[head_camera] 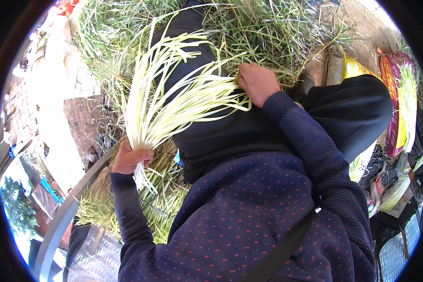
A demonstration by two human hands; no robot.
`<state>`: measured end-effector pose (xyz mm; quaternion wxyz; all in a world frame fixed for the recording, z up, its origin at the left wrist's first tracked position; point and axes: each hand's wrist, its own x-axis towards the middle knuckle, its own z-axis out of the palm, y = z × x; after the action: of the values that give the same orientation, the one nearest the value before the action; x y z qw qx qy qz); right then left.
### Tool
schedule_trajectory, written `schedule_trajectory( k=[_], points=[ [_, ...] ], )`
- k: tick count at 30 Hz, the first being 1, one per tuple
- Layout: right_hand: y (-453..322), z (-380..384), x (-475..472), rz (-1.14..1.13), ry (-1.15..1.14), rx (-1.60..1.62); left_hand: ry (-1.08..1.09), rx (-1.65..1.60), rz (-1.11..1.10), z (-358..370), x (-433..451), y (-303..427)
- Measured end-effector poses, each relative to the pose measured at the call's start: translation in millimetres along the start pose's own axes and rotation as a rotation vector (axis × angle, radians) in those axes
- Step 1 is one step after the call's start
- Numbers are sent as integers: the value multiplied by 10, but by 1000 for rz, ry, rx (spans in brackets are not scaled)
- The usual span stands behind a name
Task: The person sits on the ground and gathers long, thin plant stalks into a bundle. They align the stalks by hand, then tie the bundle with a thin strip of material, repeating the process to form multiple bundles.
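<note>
A fanned bunch of pale yellow leaves (pixel 183 105), which look like blanched chives, spreads above my black-trousered legs. My left hand (pixel 131 157) is closed around its white stem end, and the stem tips stick out below the fist. The leaves split into two sprays, one pointing up and the other to the right. At the tips of the right spray, my right hand (pixel 258 83) has its fingers closed on leaf ends; the exact leaves between the fingertips are hidden.
Loose green and straw-coloured leaves (pixel 268 38) lie heaped around my legs. More yellowish leaves (pixel 165 208) lie below my left hand, beside a curved metal bar (pixel 56 225). At right are a yellow sack (pixel 359 67) and a purple sack (pixel 391 135) with a pale bundle (pixel 407 105) against it.
</note>
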<state>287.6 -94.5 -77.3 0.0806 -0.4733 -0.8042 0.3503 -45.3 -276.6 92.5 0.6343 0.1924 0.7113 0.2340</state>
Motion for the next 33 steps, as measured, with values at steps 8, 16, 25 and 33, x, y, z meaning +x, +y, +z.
schedule_trajectory(
  k=[8, 16, 25, 33],
  points=[
    [711, 56, -18, 318, -75, -165, 38, 14, 4, -102, -27, -53],
    [250, -71, 8, -49, -3, 345, 30, 38, 24, -122, -2, -65],
    [628, 191, 110, 286, 87, 183, 31, 38, 15, -78, -23, -32],
    [50, -434, 114, 8, 324, 240, 45, 20, 20, -95, -4, -61]
  ],
)
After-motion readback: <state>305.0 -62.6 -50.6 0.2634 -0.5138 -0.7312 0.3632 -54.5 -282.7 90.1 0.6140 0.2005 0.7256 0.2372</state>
